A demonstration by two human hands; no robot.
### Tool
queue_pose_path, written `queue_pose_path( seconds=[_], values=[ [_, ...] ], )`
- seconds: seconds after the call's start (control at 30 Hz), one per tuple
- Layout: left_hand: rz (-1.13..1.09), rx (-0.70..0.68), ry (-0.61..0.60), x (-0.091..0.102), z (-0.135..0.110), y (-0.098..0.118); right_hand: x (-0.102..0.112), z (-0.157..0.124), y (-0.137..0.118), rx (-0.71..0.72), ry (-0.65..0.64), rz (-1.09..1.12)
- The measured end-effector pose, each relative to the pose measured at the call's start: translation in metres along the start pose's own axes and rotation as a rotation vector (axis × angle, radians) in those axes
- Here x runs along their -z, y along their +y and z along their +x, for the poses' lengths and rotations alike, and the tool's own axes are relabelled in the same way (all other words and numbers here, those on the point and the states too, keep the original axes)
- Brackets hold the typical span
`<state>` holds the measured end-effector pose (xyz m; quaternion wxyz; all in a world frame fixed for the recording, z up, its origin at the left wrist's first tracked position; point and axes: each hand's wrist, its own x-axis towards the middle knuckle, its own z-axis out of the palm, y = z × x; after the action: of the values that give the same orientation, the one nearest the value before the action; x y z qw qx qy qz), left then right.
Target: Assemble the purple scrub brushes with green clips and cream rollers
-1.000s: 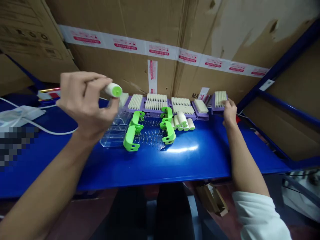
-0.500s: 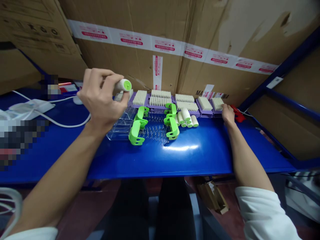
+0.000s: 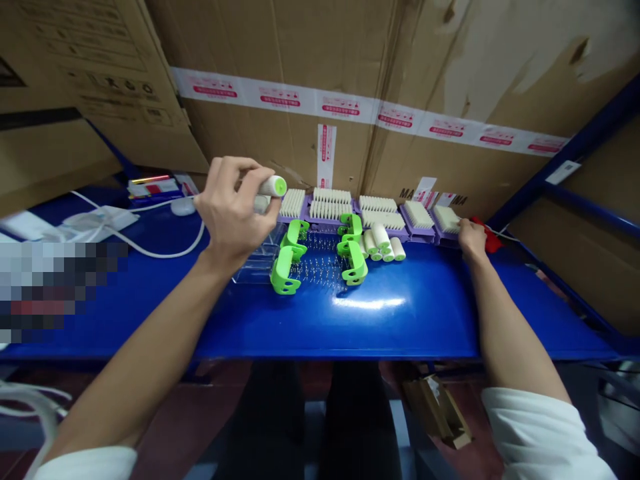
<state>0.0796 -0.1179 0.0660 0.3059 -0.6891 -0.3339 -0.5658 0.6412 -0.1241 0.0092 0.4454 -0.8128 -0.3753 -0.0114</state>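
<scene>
My left hand (image 3: 237,210) is raised above the left end of the table, its fingers closed round a ribbed white roller (image 3: 273,186) with a bright green end cap facing right. Below it stand green brackets (image 3: 286,270) with rows of thin metal pins (image 3: 320,267) between them, beside clear plastic pieces (image 3: 255,263). A small pile of white rollers (image 3: 381,237) with green ends lies to their right. Behind runs a row of purple bases with cream bristles (image 3: 383,217). At that row's right end, my right hand (image 3: 473,239) has its fingers closed on the edge of the last bristle block (image 3: 447,220).
A large cardboard box (image 3: 280,40) walls off the back of the blue table (image 3: 320,330). White cables and a power strip (image 3: 100,223) lie at left. A red object (image 3: 493,241) sits beyond my right hand. Blue frame bars (image 3: 595,207) bound the right side.
The whole view has shifted, so things appear further right and slightly lower. My left hand, still holding the roller, has moved somewhat right in the view. My right hand stays at the last block.
</scene>
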Motion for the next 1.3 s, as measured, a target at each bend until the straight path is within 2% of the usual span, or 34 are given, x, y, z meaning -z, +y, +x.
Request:
queue_pose_path(
  seconds=[0.1,0.2,0.3,0.5,0.57,0.67,0.73,0.77,0.8,0.87,0.93,0.97,1.03,1.13,1.23,1.3],
  values=[
    [-0.057,0.062,-0.055,0.0,-0.002,0.0,-0.003,-0.004,-0.002,-0.037,0.007,-0.01],
    [-0.105,0.106,-0.08,-0.005,-0.005,-0.003,-0.007,-0.009,-0.007,-0.009,-0.002,-0.005],
    [-0.066,0.06,-0.051,-0.008,-0.006,-0.002,-0.01,-0.013,-0.012,0.018,0.013,0.016],
    [-0.017,0.038,-0.112,0.003,-0.001,0.019,-0.015,-0.017,-0.015,0.039,0.069,0.1],
    [-0.018,0.044,-0.126,0.005,-0.001,0.023,-0.015,-0.014,-0.017,0.046,0.112,0.138],
    [-0.039,0.064,-0.135,0.006,-0.001,0.023,-0.014,-0.015,-0.033,0.046,0.258,0.18],
    [-0.061,0.07,-0.119,0.006,-0.001,0.023,-0.012,-0.03,-0.056,0.168,0.365,0.246],
    [-0.076,0.058,-0.106,0.006,-0.002,0.023,-0.011,-0.045,-0.071,0.325,0.418,0.331],
    [-0.096,0.035,-0.093,0.006,-0.003,0.025,-0.01,-0.065,-0.088,0.576,0.384,0.435],
    [-0.154,-0.031,-0.072,0.006,-0.005,0.032,-0.007,-0.117,-0.122,1.019,0.189,0.581],
    [-0.237,-0.072,-0.066,0.007,-0.008,0.046,-0.006,-0.175,-0.15,1.317,0.045,0.623],
    [-0.282,-0.083,-0.067,0.009,-0.009,0.054,-0.006,-0.202,-0.159,1.403,-0.022,0.62],
    [-0.367,-0.101,-0.066,0.012,-0.011,0.073,-0.005,-0.241,-0.169,1.488,-0.117,0.606],
    [-0.436,-0.175,-0.038,0.017,-0.014,0.095,-0.001,-0.263,-0.17,1.534,-0.119,0.622],
    [-0.442,-0.26,-0.011,0.019,-0.011,0.1,0.008,-0.248,-0.167,1.608,-0.075,0.654],
    [-0.428,-0.28,-0.013,0.021,-0.006,0.09,0.019,-0.221,-0.164,1.532,-0.069,0.623]
  ],
)
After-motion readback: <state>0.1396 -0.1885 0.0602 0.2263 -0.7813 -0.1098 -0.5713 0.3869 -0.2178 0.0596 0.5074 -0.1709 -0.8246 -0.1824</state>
